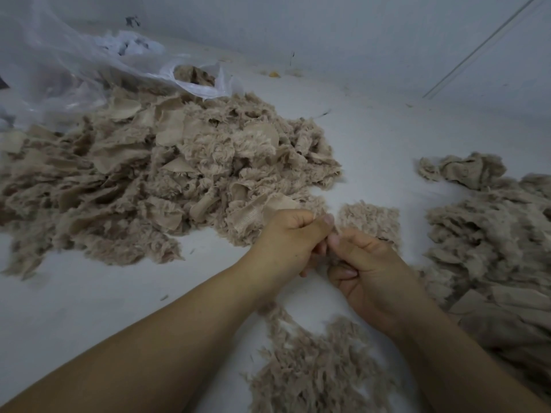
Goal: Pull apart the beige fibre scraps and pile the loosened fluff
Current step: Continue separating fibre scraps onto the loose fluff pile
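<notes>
While meeting at lower centre of the frame, left hand [290, 238] and right hand [368, 268] both pinching one small beige scrap [326, 257], mostly hidden between the fingers. Lying beyond on the white tabletop [89, 293]: big scrap heap [167, 174] at left, square piece [369, 222] just past the knuckles, loosened fluff [313, 368] bottom centre, another heap [492, 248] at right, possibly worked. Plastic bag [59, 70] upper left.

Large heap of scraps [155, 177] on the bench [372, 138], left of and beyond the fingers [329, 220]; plastic bag [74, 67] behind that heap. Second heap [492, 234] right of the fingers. Loosened fluff [313, 362] nearer, below them
</notes>
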